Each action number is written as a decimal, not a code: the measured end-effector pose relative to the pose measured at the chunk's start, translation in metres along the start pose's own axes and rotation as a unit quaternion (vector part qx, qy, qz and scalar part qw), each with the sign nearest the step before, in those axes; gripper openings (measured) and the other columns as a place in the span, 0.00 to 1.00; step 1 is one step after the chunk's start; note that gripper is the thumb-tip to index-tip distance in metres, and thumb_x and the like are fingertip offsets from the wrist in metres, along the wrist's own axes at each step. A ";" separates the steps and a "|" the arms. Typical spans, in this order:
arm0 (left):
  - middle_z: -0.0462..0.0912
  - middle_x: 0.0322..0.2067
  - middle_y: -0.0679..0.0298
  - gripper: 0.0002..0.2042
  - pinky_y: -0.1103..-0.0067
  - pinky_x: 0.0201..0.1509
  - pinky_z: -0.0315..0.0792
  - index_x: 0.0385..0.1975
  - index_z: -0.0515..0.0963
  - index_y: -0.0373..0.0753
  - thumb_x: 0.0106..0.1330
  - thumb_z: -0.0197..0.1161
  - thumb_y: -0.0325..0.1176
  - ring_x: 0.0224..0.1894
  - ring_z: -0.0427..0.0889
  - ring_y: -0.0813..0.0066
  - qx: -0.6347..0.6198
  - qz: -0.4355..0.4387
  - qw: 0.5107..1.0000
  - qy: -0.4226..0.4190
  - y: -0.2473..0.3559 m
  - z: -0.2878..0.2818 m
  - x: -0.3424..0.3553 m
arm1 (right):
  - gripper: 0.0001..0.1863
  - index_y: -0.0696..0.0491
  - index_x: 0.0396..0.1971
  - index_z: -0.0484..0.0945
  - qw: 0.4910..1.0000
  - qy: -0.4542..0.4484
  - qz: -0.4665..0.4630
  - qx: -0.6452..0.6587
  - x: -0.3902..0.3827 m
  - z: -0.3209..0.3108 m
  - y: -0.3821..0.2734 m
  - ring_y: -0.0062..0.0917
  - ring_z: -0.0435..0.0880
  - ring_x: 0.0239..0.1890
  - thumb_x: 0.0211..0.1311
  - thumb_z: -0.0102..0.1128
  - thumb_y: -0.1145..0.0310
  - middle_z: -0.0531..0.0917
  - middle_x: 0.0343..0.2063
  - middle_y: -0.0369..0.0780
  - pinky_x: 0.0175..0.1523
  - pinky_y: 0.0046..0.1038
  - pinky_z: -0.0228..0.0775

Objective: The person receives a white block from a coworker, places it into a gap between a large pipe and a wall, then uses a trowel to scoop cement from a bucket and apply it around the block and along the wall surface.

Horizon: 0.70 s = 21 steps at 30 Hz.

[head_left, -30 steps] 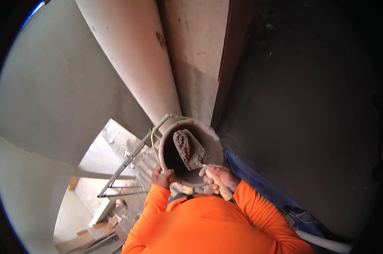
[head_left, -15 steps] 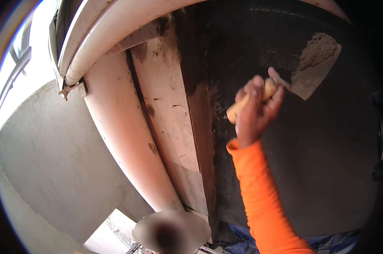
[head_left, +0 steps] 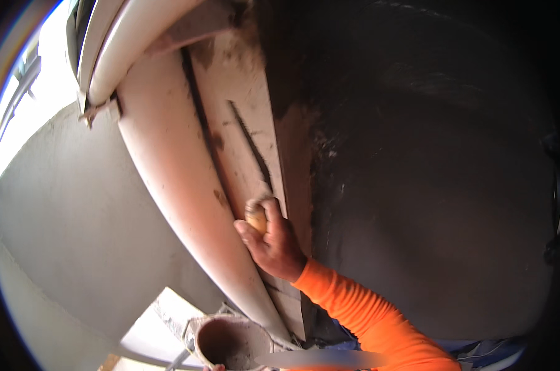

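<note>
My right hand [head_left: 271, 244], in an orange sleeve, is closed around the yellowish handle of a trowel [head_left: 250, 145]. The blade is nearly edge-on and points up and away, in front of a pale board [head_left: 243, 80]; how much mortar it carries cannot be made out. At the lower edge stands a round bucket [head_left: 207, 331] with greyish mortar low inside. Fingertips of my left hand [head_left: 215, 367] curl at its near rim; the rest of that hand is out of the picture. To the right spreads a dark grey wall surface [head_left: 416, 216].
A thick pale pipe [head_left: 162, 154] runs down beside the board, and another pale pipe [head_left: 131, 43] crosses at the upper left. Left of them is a grey plastered wall [head_left: 57, 210]. Blue sheeting [head_left: 484, 347] lies at the lower right.
My right hand has swung the trowel left and down, from the dark wall to the board. The blade, earlier showing its face with a mortar clump, has turned edge-on. The bucket's inside now shows.
</note>
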State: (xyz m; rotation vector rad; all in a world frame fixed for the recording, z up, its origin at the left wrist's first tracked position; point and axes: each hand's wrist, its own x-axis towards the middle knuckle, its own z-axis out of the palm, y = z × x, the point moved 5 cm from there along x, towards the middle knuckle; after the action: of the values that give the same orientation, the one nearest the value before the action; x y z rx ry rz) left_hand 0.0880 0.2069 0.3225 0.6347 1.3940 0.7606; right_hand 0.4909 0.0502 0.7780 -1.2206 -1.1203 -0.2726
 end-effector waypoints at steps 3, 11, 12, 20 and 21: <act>0.78 0.24 0.61 0.18 0.59 0.18 0.81 0.47 0.72 0.44 0.58 0.64 0.21 0.22 0.79 0.66 0.040 0.005 0.998 -0.053 0.009 0.011 -0.024 | 0.16 0.56 0.52 0.73 0.997 -0.054 0.004 -0.053 -0.094 -0.003 0.024 0.33 0.83 0.34 0.72 0.62 0.64 0.81 0.35 0.45 0.42 0.31 0.77; 0.81 0.38 0.61 0.20 0.69 0.30 0.88 0.53 0.75 0.34 0.59 0.61 0.20 0.34 0.84 0.69 0.076 0.125 0.960 -0.239 0.052 0.093 -0.103 | 0.20 0.59 0.49 0.73 0.708 -0.545 0.402 -0.200 -0.315 0.022 0.123 0.61 0.80 0.50 0.65 0.57 0.60 0.82 0.44 0.63 0.58 0.55 0.70; 0.82 0.37 0.60 0.19 0.70 0.30 0.89 0.53 0.75 0.33 0.59 0.58 0.18 0.31 0.85 0.67 0.042 0.139 0.952 -0.271 0.060 0.105 -0.110 | 0.20 0.59 0.49 0.72 0.715 -0.528 0.396 -0.229 -0.306 0.035 0.128 0.61 0.80 0.50 0.65 0.58 0.61 0.82 0.44 0.63 0.58 0.55 0.70; 0.83 0.32 0.66 0.16 0.81 0.33 0.78 0.47 0.79 0.33 0.58 0.58 0.19 0.28 0.80 0.80 0.068 0.192 0.915 -0.347 0.080 0.149 -0.120 | 0.23 0.60 0.54 0.76 0.653 -0.652 0.287 -0.256 -0.302 0.074 0.100 0.47 0.84 0.54 0.59 0.62 0.66 0.84 0.50 0.54 0.61 0.46 0.75; 0.83 0.33 0.68 0.17 0.81 0.36 0.78 0.49 0.79 0.33 0.58 0.56 0.18 0.30 0.80 0.81 0.106 0.179 0.924 -0.320 0.078 0.147 -0.115 | 0.23 0.60 0.54 0.76 0.639 -0.668 0.267 -0.274 -0.303 0.069 0.107 0.47 0.84 0.55 0.58 0.63 0.67 0.84 0.50 0.54 0.61 0.46 0.75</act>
State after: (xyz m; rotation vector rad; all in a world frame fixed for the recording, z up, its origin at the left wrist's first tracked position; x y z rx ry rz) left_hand 0.2245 0.1711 0.4672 1.2099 0.7618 0.6056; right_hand 0.3847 0.0355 0.4675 -2.3620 -1.8649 1.0392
